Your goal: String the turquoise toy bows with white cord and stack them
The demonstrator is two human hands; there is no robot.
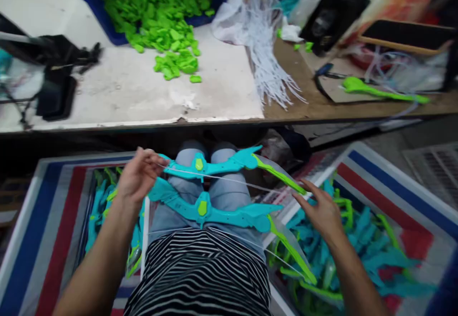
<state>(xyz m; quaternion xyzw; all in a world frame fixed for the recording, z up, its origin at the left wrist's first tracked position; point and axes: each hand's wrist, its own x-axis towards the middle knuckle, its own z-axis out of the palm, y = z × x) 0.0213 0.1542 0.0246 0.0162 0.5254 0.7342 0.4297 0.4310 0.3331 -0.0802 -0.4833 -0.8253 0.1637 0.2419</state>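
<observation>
A turquoise toy bow [224, 167] with a lime-green limb spans the space between my hands, above my lap. My left hand [139, 175] is closed at its left end, fingers pinched beside the white string [222, 178]. At the other end, my right hand [318, 208] grips the green limb's tip between thumb and fingers. Nearer to me, a second toy bow [232, 217] lies across my thighs, its string slack toward my striped shirt. The left end of this second bow passes close to my left wrist; contact there is unclear.
Striped bags or bins flank me, the left bin [60, 230] and right bin [390, 211] both holding more bows. On the workbench [136, 94] ahead stand a blue crate [88, 1] of green pieces [161, 15], white strings [266, 63], a phone [408, 35] and a green limb [382, 92].
</observation>
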